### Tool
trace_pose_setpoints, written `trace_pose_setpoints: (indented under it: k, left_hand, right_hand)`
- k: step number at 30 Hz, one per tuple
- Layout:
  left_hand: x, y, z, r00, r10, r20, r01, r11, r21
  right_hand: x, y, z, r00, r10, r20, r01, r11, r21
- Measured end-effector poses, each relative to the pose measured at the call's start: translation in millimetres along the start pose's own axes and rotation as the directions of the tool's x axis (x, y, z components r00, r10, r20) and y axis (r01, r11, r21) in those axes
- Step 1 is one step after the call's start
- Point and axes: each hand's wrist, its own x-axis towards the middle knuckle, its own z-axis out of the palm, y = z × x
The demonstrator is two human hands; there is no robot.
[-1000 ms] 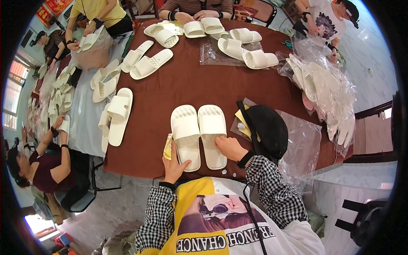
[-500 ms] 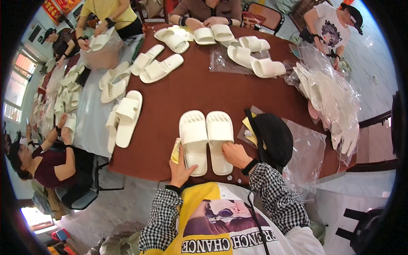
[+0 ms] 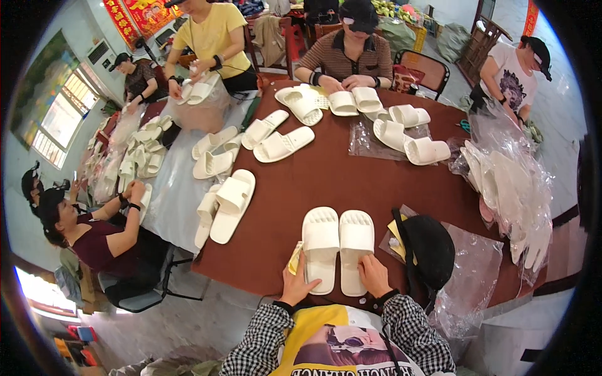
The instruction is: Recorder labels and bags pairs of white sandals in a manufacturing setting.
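Note:
Two white slippers lie side by side on the brown tabletop in front of me, the left slipper [image 3: 322,241] and the right slipper [image 3: 357,235], toes pointing away. My left hand [image 3: 297,286] holds a small yellow sheet of paper [image 3: 293,259] beside the left slipper, and its thumb rests at that slipper's heel. My right hand [image 3: 375,276] is closed over the right slipper's footbed, just below the strap. Its fingertips are pressed together, and whatever they pinch is too small to make out.
A black cap [image 3: 431,250] lies right of the slippers, beside clear plastic bags [image 3: 470,269]. Plastic-wrapped slippers [image 3: 508,194] pile up at the far right. More white slippers [image 3: 232,207] line the table's left and far sides. Several people work around the tables.
The head view has tilted up and shifted left, so everything sits lower and further right in it. Both hands stay at the same slippers, with the right hand's fingers slightly changed in pose.

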Motion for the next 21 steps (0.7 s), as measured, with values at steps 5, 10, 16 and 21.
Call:
trace_pose_setpoints:
  k: [5, 10, 16, 21]
  left_hand:
    - [3.4, 1.5, 2.3, 0.996, 0.074, -0.040, -0.074, 0.997, -0.017]
    - [-2.4, 7.7, 2.3, 0.988, 0.100, -0.117, -0.101, 0.995, -0.002]
    - [-1.5, 2.4, 1.8, 0.988, 0.098, -0.117, -0.099, 0.995, 0.001]
    - [-0.2, 0.4, 4.2, 0.994, 0.067, -0.090, -0.067, 0.998, 0.009]
  right_hand:
    - [-1.9, -0.5, 1.6, 0.997, -0.009, -0.078, 0.006, 0.999, -0.039]
    - [-10.0, 1.4, -3.5, 1.000, 0.017, 0.012, -0.017, 0.999, -0.046]
    - [-15.2, -7.1, -30.2, 0.961, -0.229, 0.152, 0.248, 0.961, -0.120]
    - [-27.9, -10.1, -34.1, 0.941, -0.288, 0.178, 0.316, 0.936, -0.158]
